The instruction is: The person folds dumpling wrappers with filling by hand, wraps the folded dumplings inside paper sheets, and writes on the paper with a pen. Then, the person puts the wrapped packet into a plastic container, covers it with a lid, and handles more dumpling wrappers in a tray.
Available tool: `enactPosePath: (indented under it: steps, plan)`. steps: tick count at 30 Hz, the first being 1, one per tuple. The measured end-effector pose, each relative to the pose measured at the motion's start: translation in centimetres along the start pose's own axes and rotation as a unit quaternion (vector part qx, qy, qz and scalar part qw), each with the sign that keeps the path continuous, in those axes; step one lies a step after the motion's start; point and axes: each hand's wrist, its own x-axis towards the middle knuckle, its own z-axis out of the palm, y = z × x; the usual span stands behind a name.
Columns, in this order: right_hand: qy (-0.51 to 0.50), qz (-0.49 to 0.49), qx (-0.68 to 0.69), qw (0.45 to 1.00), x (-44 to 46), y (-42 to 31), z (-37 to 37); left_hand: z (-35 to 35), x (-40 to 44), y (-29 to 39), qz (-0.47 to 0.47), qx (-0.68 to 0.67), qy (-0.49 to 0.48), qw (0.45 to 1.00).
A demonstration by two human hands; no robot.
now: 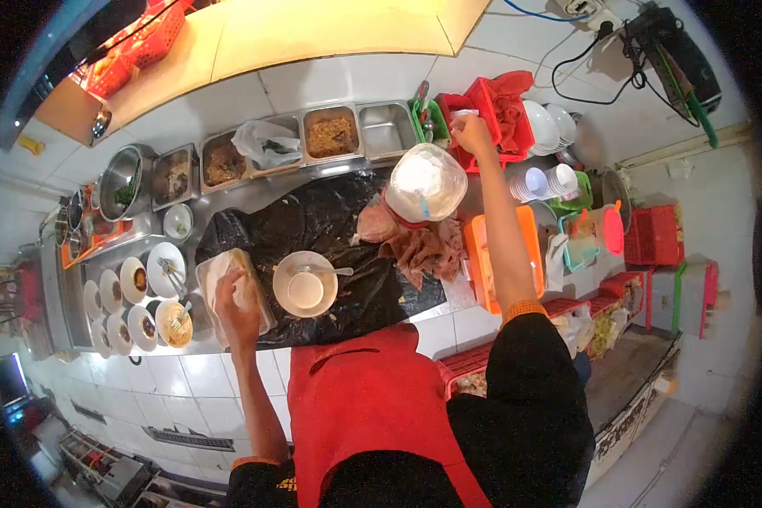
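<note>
My left hand [237, 306] is over a rectangular tub [264, 315] with pale contents, its fingers spread and lying on it. Stretched out to the back right, my right hand [472, 135] reaches to a red basket [449, 103]; its fingers are pressed together near something white, too small to make out. Between the hands, a bowl [284, 267] with a spoon [334, 271] and a pale cup [306, 290] in it stands on black plastic sheeting [364, 300]. A translucent container [449, 182] and a brown cloth [423, 254] lie nearer the right arm.
Metal trays of food [331, 133] line the back. Several small bowls [133, 279] stand at the left beside a plate with forks [167, 261]. To the right are an orange tray [481, 284], stacked cups [560, 179] and white bowls [539, 127].
</note>
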Motion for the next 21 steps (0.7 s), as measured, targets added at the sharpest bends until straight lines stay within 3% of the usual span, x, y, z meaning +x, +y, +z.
enactPosePath:
  steps: [3,8,14,15,17,20,21]
  plan:
    - [-0.050,0.032,-0.101,0.993,0.2,-3.7,-0.1,2.6,-0.2,2.2,0.002,0.016,-0.030,0.999]
    - [-0.165,-0.038,-0.206,0.964,1.0,-2.0,2.2,6.1,-1.3,3.5,0.012,0.004,-0.078,0.997]
    - [-0.142,-0.077,-0.266,0.950,0.3,-2.4,2.7,7.9,-2.0,5.5,-0.009,0.036,-0.109,0.993]
    - [-0.142,-0.078,-0.263,0.951,0.5,-2.0,2.5,8.1,-2.0,5.8,0.000,0.043,-0.111,0.993]
    - [-0.335,-0.094,-0.120,0.930,1.5,-0.4,1.5,8.4,-2.3,6.5,0.000,0.041,-0.110,0.993]
    - [-0.356,-0.167,-0.034,0.919,1.3,2.7,2.6,8.7,-2.7,6.7,-0.004,0.042,-0.114,0.993]
    - [-0.320,-0.176,-0.001,0.931,0.8,2.8,2.4,8.8,-2.8,6.7,0.003,0.038,-0.116,0.992]
